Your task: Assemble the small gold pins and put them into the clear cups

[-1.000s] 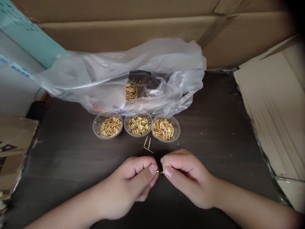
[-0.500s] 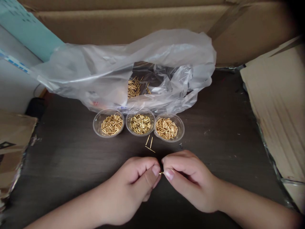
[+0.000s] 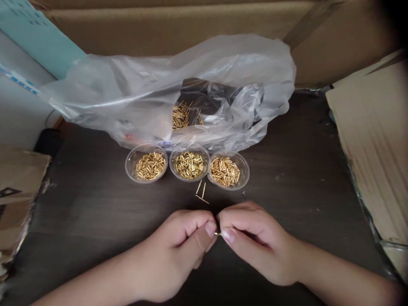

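Note:
Between the fingertips of both hands shows a short bit of a gold pin (image 3: 218,233); the rest of it is hidden. My left hand (image 3: 188,244) pinches its left end, and my right hand (image 3: 255,242) pinches its right end. Just beyond my hands lie three thin gold pins (image 3: 203,190) on the dark table. Behind them, three clear round cups stand in a row: a left cup (image 3: 128,171), a middle cup (image 3: 172,169) and a right cup (image 3: 246,172), each holding many small gold pieces.
A translucent plastic bag (image 3: 134,93) with more gold pins (image 3: 181,117) inside lies behind the cups. Cardboard stands at the back (image 3: 175,32), at the right (image 3: 376,140) and at the left edge (image 3: 22,174). The dark table (image 3: 92,182) lies beneath.
The view has shifted slightly. Both hands keep their pinch on the gold pin, with no clear change between them.

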Available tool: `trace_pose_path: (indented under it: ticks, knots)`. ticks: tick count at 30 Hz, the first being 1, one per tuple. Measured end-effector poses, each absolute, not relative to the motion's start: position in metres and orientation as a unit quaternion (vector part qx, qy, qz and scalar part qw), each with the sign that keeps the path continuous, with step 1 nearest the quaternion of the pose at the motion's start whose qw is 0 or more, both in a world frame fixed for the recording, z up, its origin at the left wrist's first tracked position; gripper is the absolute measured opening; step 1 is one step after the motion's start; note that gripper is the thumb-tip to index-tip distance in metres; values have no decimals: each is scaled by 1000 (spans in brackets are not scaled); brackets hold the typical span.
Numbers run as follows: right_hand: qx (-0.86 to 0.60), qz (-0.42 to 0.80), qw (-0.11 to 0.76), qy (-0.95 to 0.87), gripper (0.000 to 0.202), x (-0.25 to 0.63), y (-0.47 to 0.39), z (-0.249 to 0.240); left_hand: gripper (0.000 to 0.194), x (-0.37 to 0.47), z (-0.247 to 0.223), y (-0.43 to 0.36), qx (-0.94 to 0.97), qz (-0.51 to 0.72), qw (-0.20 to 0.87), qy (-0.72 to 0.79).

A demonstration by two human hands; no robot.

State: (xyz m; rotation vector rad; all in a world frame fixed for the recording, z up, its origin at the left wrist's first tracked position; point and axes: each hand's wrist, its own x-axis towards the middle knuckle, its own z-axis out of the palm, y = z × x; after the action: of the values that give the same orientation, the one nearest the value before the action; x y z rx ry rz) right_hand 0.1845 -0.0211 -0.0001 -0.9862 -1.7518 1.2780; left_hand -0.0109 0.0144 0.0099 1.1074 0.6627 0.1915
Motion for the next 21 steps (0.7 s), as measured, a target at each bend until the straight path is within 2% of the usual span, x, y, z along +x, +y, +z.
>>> trace_pose_path:
  ticks: [10,16,21]
  knots:
    - [-372,519,355,-683,31,188,-18,0,45,-11,13,16,537,70,781,311]
    - [-389,489,362,-692,30,186,-22,-1,43,-10,16,17,651,111,686,307]
    - [-402,452,359,-711,28,185,-28,-2,40,-9,15,15,675,128,657,310]
